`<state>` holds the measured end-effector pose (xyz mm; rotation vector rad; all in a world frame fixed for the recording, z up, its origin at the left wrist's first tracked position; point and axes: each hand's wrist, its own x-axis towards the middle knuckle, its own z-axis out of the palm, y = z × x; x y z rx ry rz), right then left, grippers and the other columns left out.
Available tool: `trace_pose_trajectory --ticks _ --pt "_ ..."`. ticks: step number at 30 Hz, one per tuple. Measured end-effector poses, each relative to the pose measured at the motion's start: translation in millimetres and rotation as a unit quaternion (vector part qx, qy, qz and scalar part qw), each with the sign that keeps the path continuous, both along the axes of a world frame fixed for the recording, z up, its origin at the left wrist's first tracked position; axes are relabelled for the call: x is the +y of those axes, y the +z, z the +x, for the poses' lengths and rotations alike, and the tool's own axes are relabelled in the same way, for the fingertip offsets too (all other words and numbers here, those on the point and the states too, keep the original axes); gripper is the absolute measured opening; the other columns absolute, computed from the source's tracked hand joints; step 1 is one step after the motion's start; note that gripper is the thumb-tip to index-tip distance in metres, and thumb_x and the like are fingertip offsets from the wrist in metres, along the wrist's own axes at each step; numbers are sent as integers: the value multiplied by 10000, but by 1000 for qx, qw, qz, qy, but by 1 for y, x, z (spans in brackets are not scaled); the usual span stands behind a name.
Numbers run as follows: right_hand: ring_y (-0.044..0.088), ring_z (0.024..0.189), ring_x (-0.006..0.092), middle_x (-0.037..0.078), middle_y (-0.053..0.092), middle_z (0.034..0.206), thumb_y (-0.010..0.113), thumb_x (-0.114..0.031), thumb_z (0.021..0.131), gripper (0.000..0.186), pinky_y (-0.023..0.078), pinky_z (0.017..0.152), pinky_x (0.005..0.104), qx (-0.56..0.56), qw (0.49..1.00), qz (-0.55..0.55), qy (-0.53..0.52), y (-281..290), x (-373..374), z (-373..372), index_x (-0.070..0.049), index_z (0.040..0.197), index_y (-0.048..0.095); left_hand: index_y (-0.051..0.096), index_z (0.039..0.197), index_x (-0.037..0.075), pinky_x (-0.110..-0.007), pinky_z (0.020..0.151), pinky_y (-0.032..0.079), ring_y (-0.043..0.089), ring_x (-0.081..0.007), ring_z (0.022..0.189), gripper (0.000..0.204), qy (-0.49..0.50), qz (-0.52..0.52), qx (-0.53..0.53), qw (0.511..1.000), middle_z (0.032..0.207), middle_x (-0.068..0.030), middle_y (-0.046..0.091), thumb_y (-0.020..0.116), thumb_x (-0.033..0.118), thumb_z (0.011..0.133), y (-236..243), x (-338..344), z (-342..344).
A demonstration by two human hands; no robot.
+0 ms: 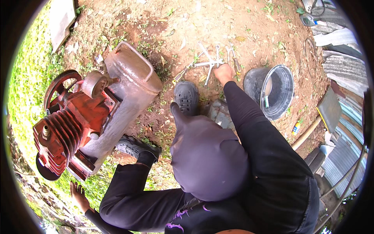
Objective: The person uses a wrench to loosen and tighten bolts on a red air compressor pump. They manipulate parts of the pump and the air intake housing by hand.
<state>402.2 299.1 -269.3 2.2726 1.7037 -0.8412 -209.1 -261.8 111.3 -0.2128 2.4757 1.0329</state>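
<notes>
My right hand (pixel 223 71) is closed at a loose cluster of silver wrenches (pixel 210 63) on the dirt, gripping one, with fingertips partly hidden. Yellow-handled tools (pixel 179 76) lie beside them. My left hand (pixel 78 195) is low at the left with fingers spread and nothing held, below a red compressor pump (pixel 86 107) with a flywheel, mounted on a rusty grey metal tank (pixel 132 71). A rounded grey fabric-covered shape (pixel 208 160) fills the lower middle and hides part of what lies under it.
A dark bucket (pixel 283 104) with something inside stands right of the wrenches, near a small yellow bottle (pixel 297 127). Corrugated sheets (pixel 338 62), poles and a board line the right edge. A pale slab (pixel 61 21) lies upper left, beside grass. My shoes flank the tank's right side.
</notes>
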Motion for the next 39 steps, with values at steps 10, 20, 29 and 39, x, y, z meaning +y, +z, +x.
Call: trace_pose_trajectory --ticks 10,20,29,39 --pt "655 976 346 232 673 997 719 -278 762 381 534 832 404 -28 995 -50 77 -17 9 22 76 891 661 544 1289 135 -304 782 398 539 -126 873 404 23 25 26 999 1058 -20 581 587 310 927 -1 74 21" --pt "621 1059 376 296 630 1080 649 -146 791 310 511 892 408 8 995 -92 -37 -3 -8 33 74 1009 650 587 1252 111 -251 691 426 551 -81 785 352 -25 11 109 994 1021 -10 627 600 240 925 3 86 14" --pt "670 929 357 275 663 965 565 -98 838 255 550 793 407 -82 982 -39 168 -9 -27 44 81 1005 635 583 1260 114 -262 702 427 554 -83 764 356 -20 6 111 994 1007 -16 645 607 219 921 9 60 29" --pt "684 881 319 219 689 893 645 -147 806 177 544 777 396 -221 908 -36 354 154 28 48 21 830 695 459 1389 75 -411 1039 340 470 -328 1238 488 22 195 221 955 1400 -170 473 504 303 960 109 115 65"
